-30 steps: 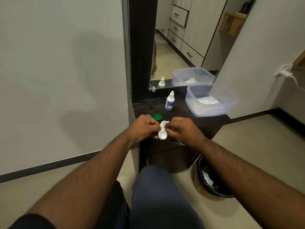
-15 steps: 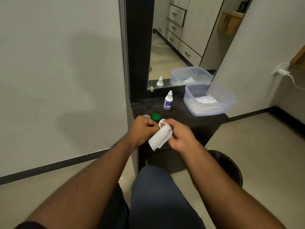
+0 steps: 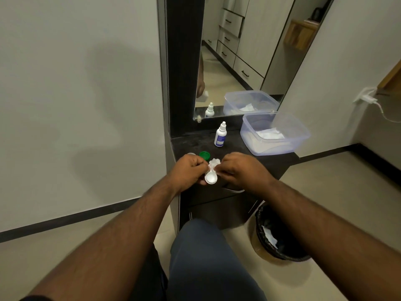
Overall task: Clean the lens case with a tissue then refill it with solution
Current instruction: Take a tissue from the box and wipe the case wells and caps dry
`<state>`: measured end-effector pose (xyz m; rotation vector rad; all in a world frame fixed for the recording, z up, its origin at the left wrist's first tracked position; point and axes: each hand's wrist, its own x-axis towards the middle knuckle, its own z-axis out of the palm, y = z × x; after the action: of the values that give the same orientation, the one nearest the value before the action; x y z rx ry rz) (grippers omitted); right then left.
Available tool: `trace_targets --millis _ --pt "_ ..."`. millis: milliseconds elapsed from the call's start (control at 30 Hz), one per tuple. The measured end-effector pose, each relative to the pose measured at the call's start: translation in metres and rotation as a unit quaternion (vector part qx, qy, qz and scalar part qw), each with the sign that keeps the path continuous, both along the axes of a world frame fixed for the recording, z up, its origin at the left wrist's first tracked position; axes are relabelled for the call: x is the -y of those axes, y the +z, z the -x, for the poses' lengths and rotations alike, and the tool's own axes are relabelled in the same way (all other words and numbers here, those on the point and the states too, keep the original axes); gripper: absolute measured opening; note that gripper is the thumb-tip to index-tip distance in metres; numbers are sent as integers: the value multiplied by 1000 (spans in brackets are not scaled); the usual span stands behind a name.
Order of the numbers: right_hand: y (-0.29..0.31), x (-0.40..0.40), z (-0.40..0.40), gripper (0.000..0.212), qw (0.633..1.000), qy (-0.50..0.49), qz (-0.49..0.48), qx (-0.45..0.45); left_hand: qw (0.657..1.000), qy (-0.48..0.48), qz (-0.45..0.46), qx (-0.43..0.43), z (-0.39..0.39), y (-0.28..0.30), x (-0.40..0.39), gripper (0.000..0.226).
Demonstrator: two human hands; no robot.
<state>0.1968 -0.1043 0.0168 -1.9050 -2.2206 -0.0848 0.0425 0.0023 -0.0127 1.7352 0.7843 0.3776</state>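
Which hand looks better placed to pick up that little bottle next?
Probably the right hand. The solution bottle stands beyond it, nearer that side, and it only pinches the tissue. The left hand grips the lens case.

The person wears dark blue-grey trousers (image 3: 208,261). Both forearms are bare to the hands; a dark sleeve edge (image 3: 32,298) shows on the left arm.

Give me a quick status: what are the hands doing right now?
Left hand holds lens case. Right hand pinches tissue into far well. Solution bottle untouched behind; green cap off. Nothing in the way.
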Motion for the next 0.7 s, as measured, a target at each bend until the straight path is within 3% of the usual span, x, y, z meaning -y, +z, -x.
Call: trace_targets --millis 100,167,200,267,300,333,367,400,467,500,533,600,700 --pt "-12 -1 6 19 997 -23 -69 -8 1000 -13 7 15 2 0 1 16" --pt "-18 0 16 11 976 -107 -100 -162 999 -14 15 31 4 -1 0 14" --pt "-18 -2 22 7 930 -171 -91 -312 999 -13 16 37 4 0 -1 14" --pt "-12 -4 34 6 753 -256 -55 -604 999 -14 2 32 3 -1 0 13" --pt "-10 -5 36 6 687 -273 -61 -671 1000 -10 -7 28 2 -1 2 13" --pt "-9 -6 35 7 661 -280 -74 -692 1000 -5 -14 26 2 -1 3 13" --pt "-6 -6 33 8 680 -278 -88 -673 1000 -1 -19 24 1 -2 3 13" --pt "-3 -5 28 8 734 -264 -97 -618 1000 -1 -22 21 0 -2 3 12" --pt "5 -4 18 12 886 -177 -83 -421 999 -7 -28 17 0 -3 2 11" --pt "9 -5 12 15 944 -119 -51 -304 999 -10 -32 13 0 -3 1 10" --pt "13 -7 9 18 977 -69 -8 -202 999 -13 -36 9 0 -4 1 10" --pt "23 -13 7 23 995 -12 63 -72 999 -14 -42 1 1 -4 1 10" --pt "34 -23 7 25 995 7 103 12 998 -15 -58 0 3 -5 3 12"
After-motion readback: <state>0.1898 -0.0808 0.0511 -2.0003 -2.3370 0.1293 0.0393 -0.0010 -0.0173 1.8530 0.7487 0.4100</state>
